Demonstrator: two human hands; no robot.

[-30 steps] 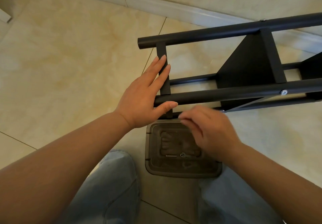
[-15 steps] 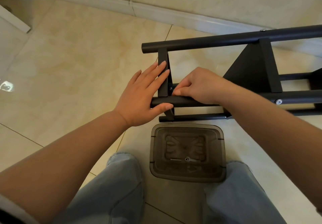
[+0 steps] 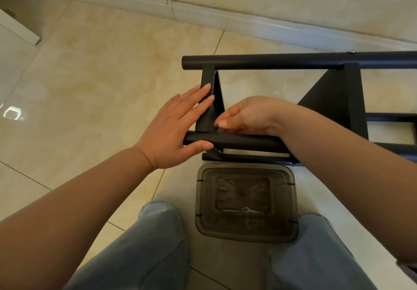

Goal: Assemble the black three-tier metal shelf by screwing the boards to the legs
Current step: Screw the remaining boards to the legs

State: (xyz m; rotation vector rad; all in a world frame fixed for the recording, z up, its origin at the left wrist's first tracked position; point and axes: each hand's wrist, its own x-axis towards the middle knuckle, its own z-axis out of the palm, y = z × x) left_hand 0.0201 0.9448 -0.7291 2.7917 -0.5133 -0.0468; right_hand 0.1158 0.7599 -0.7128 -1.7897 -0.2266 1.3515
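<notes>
The black metal shelf lies on its side on the tiled floor. Its far leg [image 3: 282, 60] and near leg [image 3: 243, 141] run left to right. My left hand [image 3: 171, 129] presses straight fingers against the end board [image 3: 208, 76], with its thumb under the near leg's end. My right hand [image 3: 250, 115] reaches over the near leg with curled fingers. Its thumb and fingertips pinch a small screw, mostly hidden, at the joint of end board and leg. The middle board [image 3: 327, 104] stands between the legs at the right.
A brown plastic tray [image 3: 293, 201] sits on the floor between my knees, holding a screw and a small wrench [image 3: 244, 210]. A skirting board [image 3: 225, 16] and wall run behind the shelf. A white panel edge [image 3: 18, 30] shows at the far left.
My right hand rose from above the tray, went over the near leg and now pinches at the board-leg joint. My left hand kept pressing the end board.
</notes>
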